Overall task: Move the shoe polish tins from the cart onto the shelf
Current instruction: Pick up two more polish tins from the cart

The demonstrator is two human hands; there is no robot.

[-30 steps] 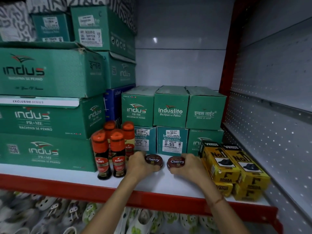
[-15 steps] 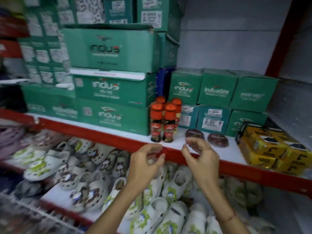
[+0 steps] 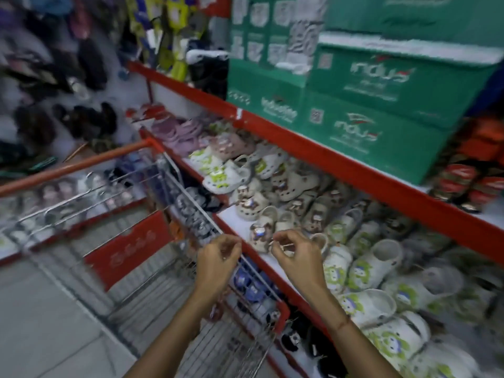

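My left hand [image 3: 218, 257] hovers over the right rim of the wire cart [image 3: 174, 186], fingers loosely curled and holding nothing. To its right, my right hand [image 3: 296, 255] is also curled and holds nothing, above the lower shelf of clogs. The red-edged upper shelf [image 3: 354, 170] runs diagonally across the right side. No polish tins are visible in this blurred view; the tins placed earlier lie out of frame to the right. Orange-capped polish bottles [image 3: 474, 175] stand blurred at the shelf's far right.
Green shoe boxes [image 3: 368, 105] are stacked on the upper shelf. White and green clogs [image 3: 376, 268] fill the lower shelf. The cart has a red handle [image 3: 76, 162] and red panel [image 3: 128, 241]. Dark footwear hangs at the far left over a grey tiled floor [image 3: 41, 323].
Both hands let go of the two tins on the shelf and drew back and down. My view swung left and downward from the shelf to the cart.
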